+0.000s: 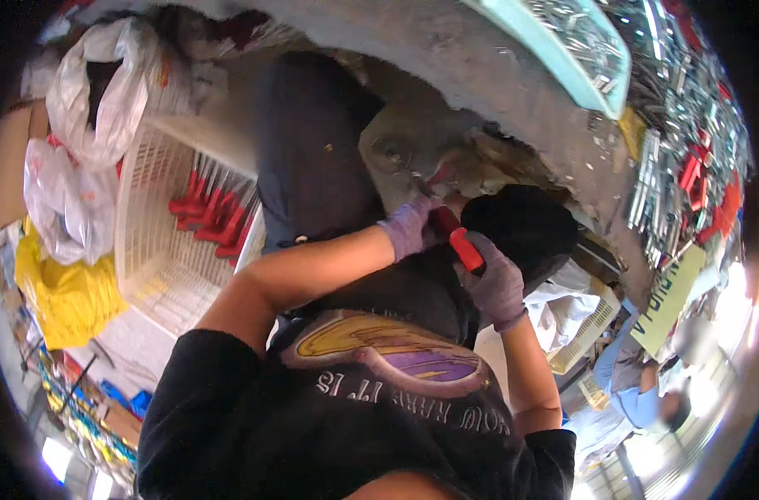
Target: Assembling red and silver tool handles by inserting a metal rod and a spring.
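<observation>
Just in front of my chest, my right hand [492,283], in a grey glove, is closed around the bright red grip of a red-handled tool [466,248]. My left hand [407,229], in a purplish-grey glove, is closed at the tool's darker end; its fingertips are partly hidden. A small metal piece [421,185] sticks out beyond the left fingers, and I cannot tell whether it belongs to the tool. To my left, a white slotted crate [150,229] holds several tools [217,212] with red handles and metal shafts.
White sacks [104,92] and a yellow bag [67,287] lie left of the crate. Ahead, a light-blue tray [609,92] holds small metal parts. Piled metal and red pieces [688,167] lie far right. Another person [634,375] is at lower right, near a yellowish crate [586,333].
</observation>
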`<action>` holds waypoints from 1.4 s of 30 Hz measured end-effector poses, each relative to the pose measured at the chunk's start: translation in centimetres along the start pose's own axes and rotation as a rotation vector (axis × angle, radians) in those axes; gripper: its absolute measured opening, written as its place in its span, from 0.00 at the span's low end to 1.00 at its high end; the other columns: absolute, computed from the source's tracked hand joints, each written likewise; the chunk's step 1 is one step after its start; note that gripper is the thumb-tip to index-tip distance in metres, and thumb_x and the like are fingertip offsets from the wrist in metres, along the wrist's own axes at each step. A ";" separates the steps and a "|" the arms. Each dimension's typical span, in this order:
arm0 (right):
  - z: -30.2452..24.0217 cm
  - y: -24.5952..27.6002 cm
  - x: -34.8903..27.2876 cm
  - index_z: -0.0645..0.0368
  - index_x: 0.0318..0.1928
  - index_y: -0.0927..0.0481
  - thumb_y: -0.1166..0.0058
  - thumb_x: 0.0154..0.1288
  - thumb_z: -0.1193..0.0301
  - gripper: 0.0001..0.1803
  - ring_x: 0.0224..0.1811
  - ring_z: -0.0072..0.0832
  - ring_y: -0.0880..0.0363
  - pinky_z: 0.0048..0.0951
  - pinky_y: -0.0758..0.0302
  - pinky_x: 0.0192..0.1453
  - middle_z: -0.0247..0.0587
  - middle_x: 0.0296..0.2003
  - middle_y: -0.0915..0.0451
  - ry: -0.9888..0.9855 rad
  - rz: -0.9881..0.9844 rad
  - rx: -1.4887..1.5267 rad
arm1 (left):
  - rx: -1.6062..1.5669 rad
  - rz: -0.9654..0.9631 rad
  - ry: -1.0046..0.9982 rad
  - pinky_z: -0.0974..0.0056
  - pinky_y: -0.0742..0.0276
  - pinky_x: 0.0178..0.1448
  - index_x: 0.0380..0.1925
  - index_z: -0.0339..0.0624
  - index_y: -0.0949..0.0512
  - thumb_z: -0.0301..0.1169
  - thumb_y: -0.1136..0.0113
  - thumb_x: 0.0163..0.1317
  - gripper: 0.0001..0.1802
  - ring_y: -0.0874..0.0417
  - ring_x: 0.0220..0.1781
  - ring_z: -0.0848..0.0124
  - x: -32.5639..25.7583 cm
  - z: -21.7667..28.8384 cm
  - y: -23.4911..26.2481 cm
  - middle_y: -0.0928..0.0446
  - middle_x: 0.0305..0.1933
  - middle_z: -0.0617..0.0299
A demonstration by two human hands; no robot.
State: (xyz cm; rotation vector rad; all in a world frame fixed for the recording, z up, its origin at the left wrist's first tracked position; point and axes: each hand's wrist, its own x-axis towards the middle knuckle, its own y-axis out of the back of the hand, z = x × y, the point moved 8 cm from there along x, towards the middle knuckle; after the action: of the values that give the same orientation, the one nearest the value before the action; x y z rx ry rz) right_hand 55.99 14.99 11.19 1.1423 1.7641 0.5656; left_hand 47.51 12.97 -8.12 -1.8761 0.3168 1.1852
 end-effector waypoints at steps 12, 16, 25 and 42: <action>1.0 -4.8 4.8 0.45 0.56 0.29 0.39 0.51 0.59 0.29 0.35 0.45 0.20 0.41 0.24 0.38 0.47 0.34 0.20 -0.017 -0.129 -0.164 | 0.052 -0.060 0.012 0.55 0.24 0.46 0.41 0.43 0.27 0.37 0.48 0.64 0.11 0.21 0.41 0.60 4.0 -1.2 3.1 0.23 0.40 0.56; 1.3 -5.9 5.8 0.46 0.56 0.29 0.39 0.51 0.60 0.29 0.35 0.44 0.20 0.40 0.24 0.38 0.47 0.34 0.20 0.045 -0.121 -0.216 | 0.192 0.179 -0.005 0.55 0.24 0.45 0.44 0.43 0.27 0.38 0.52 0.66 0.13 0.22 0.41 0.60 1.9 0.5 2.7 0.23 0.43 0.56; -3.9 -5.3 9.4 0.47 0.55 0.29 0.43 0.53 0.55 0.28 0.40 0.45 0.20 0.41 0.24 0.44 0.50 0.37 0.20 -0.022 -0.184 -0.180 | 0.737 0.234 -0.301 0.55 0.24 0.45 0.46 0.41 0.28 0.39 0.54 0.66 0.16 0.21 0.44 0.60 -0.2 6.8 2.9 0.22 0.43 0.53; 0.6 -8.6 12.3 0.50 0.57 0.30 0.48 0.58 0.58 0.26 0.44 0.41 0.20 0.42 0.25 0.46 0.47 0.41 0.20 0.002 0.556 -0.668 | 2.045 -0.750 -1.484 0.49 0.32 0.58 0.39 0.50 0.22 0.38 0.46 0.51 0.15 0.22 0.47 0.56 -9.2 4.3 -11.6 0.22 0.43 0.54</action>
State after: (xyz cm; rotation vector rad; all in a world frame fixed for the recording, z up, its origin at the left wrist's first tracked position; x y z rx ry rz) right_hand 50.98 21.82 -1.19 1.1196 1.0891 1.3645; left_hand 47.18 21.10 5.00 0.7566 -0.1153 0.6566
